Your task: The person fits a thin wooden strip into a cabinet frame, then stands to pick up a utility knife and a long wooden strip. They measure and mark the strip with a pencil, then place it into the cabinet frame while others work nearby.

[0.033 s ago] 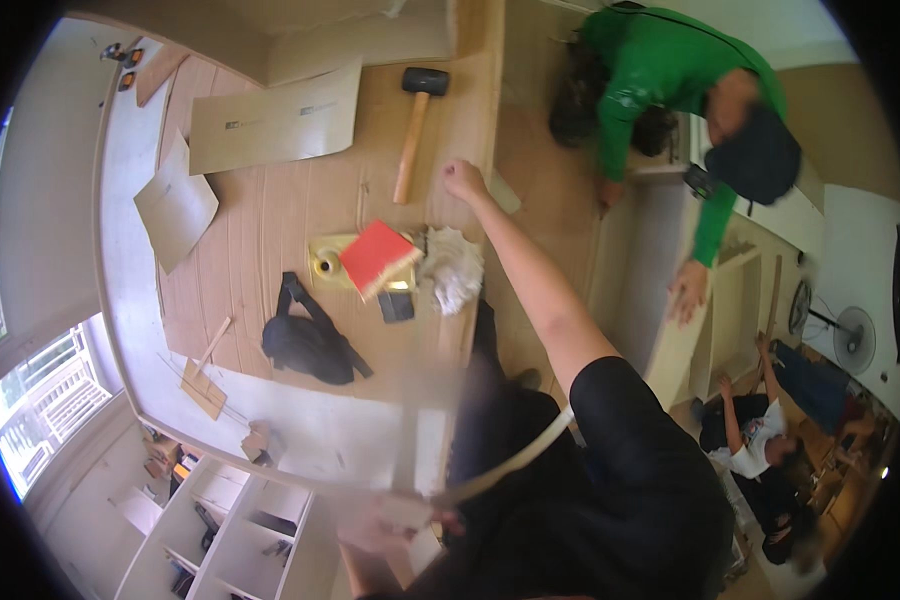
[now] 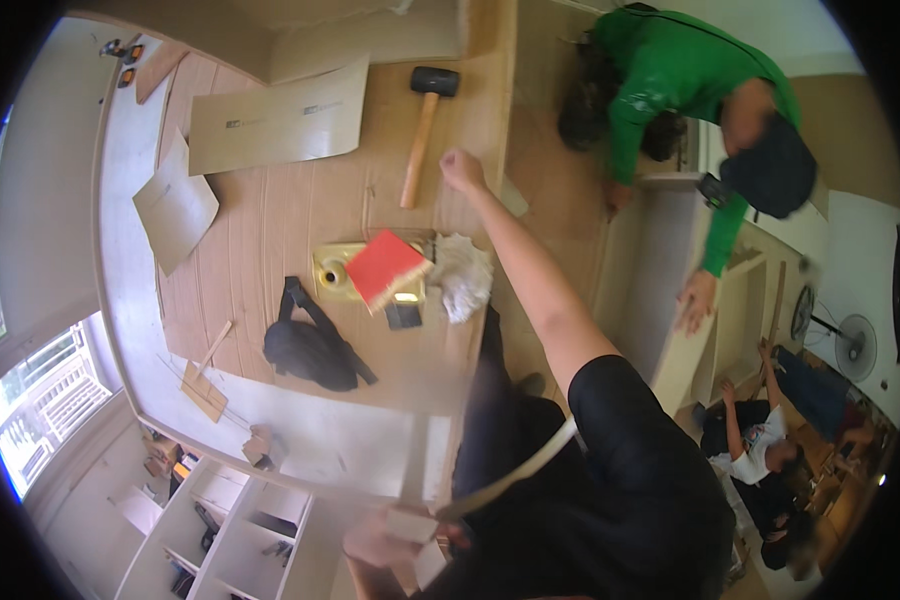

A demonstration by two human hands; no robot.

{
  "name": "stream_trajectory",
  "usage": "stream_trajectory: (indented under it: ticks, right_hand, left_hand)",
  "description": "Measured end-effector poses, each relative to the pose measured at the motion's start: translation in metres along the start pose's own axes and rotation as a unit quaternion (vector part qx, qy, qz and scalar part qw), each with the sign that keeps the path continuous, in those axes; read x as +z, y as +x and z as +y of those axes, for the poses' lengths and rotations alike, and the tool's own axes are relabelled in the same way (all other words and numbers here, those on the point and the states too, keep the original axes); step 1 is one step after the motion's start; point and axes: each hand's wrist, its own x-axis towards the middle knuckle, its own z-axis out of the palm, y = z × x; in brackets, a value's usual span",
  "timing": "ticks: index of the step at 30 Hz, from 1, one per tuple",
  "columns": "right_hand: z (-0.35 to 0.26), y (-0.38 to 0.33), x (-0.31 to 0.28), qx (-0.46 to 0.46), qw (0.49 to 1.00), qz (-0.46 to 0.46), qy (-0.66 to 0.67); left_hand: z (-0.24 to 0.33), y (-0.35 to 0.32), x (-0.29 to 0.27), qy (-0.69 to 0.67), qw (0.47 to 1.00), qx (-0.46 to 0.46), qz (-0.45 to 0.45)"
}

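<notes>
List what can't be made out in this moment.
All in the head view:
Left hand: blur hides its fingers and its hold on the pale piece.
Right hand: curled fingers hide its palm.
Yellow can: partly covered by the red piece.
Box: cut off by the top edge.

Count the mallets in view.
1: the black-headed mallet lies on the cardboard, just left of the right hand. Others could be hidden.

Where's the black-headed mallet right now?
In the head view, the mallet lies upper centre on the cardboard-covered work surface, between the large cardboard sheet on its left and the right hand on its right.
</notes>
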Motion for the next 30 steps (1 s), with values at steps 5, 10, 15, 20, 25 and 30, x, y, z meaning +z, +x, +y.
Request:
stream_trajectory:
  ticks: [5, 10, 15, 20, 25, 30]
  right_hand:
    - [-0.030, 0.098, 0.048, 0.100, 0.992, 0.071, -0.024]
    - [-0.043, 0.123, 0.013, 0.164, 0.981, -0.088, 0.059]
    - [-0.074, 0.000, -0.055, 0.004, 0.995, 0.079, 0.062]
    - [-0.091, -0.155, -0.123, -0.109, 0.957, 0.264, 0.043]
    - [-0.053, -0.239, -0.165, -0.048, 0.984, 0.172, -0.030]
    - [-0.012, -0.365, -0.193, -0.049, 0.941, 0.224, 0.248]
  left_hand:
    - [0.002, 0.005, -0.038, -0.107, 0.992, -0.046, 0.048]
    - [0.000, 0.008, -0.038, -0.129, 0.989, -0.034, 0.063]
    - [0.015, 0.019, -0.014, -0.116, 0.991, -0.046, 0.054]
    - [0.044, 0.039, -0.010, -0.007, 0.999, -0.040, -0.020]
    - [0.063, 0.056, 0.002, -0.015, 0.984, -0.161, -0.072]
    - [0.068, 0.074, 0.026, 0.002, 0.983, -0.140, -0.114]
